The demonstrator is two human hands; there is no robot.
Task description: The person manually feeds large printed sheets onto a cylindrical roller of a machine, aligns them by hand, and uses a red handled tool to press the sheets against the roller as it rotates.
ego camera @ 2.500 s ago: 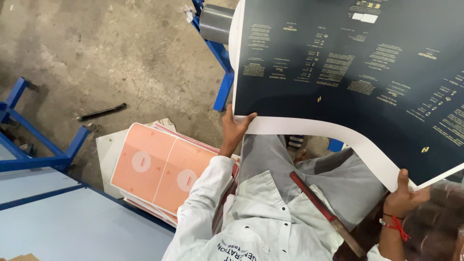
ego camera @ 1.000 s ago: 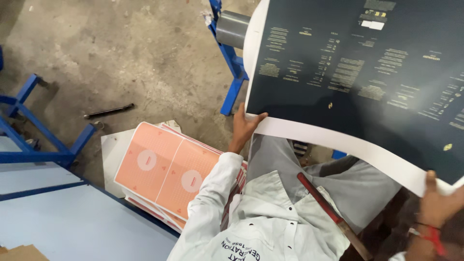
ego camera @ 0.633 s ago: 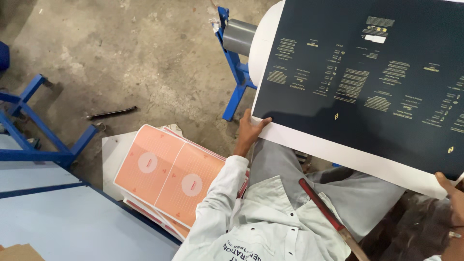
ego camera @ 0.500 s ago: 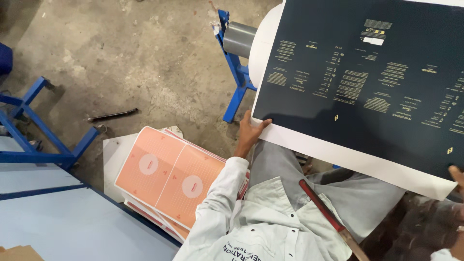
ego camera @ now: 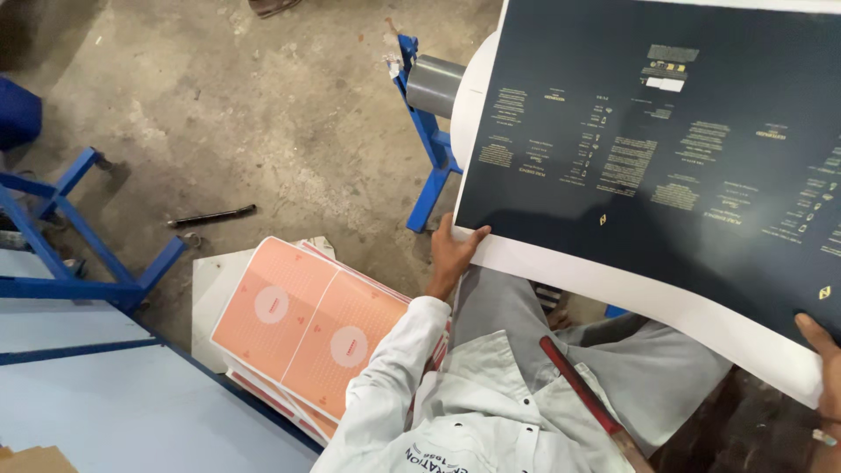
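A: While the camera is looking down from the person's head, what are the hands doing?

B: Both hands are gripping a large dark printed sheet with a white margin. The left hand is pinching its lower left corner, thumb lying on top of the white edge. The right hand is clasping the lower right edge, fingers curling over the dark print, partly cut off by the frame.

A: Where is the sheet sitting?

B: It is hanging in the air above the person's lap, tilting down toward the right, and covering much of the upper right view.

A: What is lying around it?

B: A stack of orange printed sheets is resting low beside the left sleeve. Behind the dark sheet, a blue metal stand is carrying a grey roller. A dark rod is lying on the concrete floor. A pale blue surface is filling the lower left, beside a blue frame.
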